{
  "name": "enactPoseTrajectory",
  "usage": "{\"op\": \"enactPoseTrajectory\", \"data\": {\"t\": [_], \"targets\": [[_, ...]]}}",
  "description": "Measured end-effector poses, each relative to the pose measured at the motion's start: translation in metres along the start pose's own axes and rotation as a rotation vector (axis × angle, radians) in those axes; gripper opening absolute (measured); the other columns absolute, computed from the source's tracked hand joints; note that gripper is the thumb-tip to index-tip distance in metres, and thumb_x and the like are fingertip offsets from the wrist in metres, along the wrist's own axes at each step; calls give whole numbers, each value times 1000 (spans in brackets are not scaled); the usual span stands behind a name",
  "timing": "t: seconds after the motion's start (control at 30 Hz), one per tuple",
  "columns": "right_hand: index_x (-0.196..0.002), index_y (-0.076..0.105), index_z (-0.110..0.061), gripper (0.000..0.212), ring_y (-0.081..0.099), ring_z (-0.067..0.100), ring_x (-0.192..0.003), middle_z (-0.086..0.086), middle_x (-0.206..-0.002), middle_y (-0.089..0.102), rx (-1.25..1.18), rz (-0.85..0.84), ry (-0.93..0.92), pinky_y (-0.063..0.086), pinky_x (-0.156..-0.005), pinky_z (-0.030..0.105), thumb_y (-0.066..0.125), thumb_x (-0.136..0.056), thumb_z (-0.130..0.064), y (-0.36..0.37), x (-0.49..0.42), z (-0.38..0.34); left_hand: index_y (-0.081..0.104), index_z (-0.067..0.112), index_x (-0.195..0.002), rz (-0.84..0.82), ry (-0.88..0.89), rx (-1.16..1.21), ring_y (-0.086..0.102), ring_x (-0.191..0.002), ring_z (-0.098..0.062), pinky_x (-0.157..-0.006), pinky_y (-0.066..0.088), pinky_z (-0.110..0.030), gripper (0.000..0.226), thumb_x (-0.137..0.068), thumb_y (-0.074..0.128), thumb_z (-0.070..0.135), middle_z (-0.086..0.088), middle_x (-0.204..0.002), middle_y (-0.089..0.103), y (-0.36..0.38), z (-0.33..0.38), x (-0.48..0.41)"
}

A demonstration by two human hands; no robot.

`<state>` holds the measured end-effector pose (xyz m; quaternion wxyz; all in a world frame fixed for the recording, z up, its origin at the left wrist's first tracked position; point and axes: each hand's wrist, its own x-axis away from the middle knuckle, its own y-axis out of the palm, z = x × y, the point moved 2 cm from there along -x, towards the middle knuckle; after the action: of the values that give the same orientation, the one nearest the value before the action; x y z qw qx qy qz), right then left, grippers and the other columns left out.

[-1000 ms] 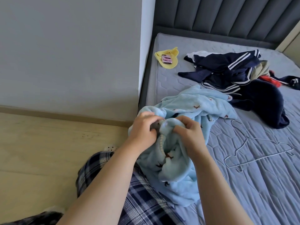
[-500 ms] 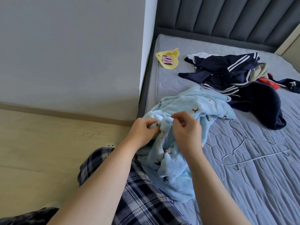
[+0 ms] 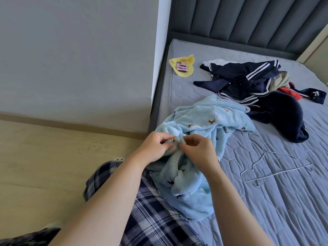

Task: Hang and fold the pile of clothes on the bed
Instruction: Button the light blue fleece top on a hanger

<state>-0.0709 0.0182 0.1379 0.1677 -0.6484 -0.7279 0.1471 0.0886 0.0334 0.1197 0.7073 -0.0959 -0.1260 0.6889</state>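
A light blue fleece garment (image 3: 204, 125) with small brown motifs lies bunched at the bed's near left corner, partly over my lap. My left hand (image 3: 153, 148) grips a fold of it near its zipper. Just to the right, my right hand (image 3: 197, 151) pinches the same edge, fingertips almost touching the left hand. A wire hanger (image 3: 276, 166) lies flat on the mattress to the right of the garment. Further back sits a pile of dark navy clothes (image 3: 257, 86) with white stripes, plus beige and red pieces.
The grey quilted mattress (image 3: 284, 210) fills the right side, with a padded headboard (image 3: 248, 20) behind. A yellow cloth (image 3: 182, 71) with a pink phone (image 3: 182, 66) on it lies at the far left corner. A grey wall and wooden floor (image 3: 44, 166) are on the left.
Both hands have worked along the garment's edge and shifted slightly together. My right hand turned from gripping a bunched fold to pinching with its fingertips.
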Motion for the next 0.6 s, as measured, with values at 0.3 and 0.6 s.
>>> {"op": "enactPoseTrajectory", "data": {"t": [0.3,0.6], "targets": [[-72,69,-23,22,51,-4,-52,-15,-55,60,49,41,-70,37,-48,6,59,-76,-4,6,0,0,71,37,-78,86,-7,88,60,-73,12,-68,44,-3,25,-86,67,14,23,-75,70,-1,0,-4],[-76,65,-12,4,50,-3,-67,-7,-67,60,271,200,-227,37,-60,11,64,-79,-9,9,7,-2,72,35,-67,146,-96,120,61,-69,9,-58,41,-3,21,-84,67,24,17,-73,71,-2,-4,-8]]}}
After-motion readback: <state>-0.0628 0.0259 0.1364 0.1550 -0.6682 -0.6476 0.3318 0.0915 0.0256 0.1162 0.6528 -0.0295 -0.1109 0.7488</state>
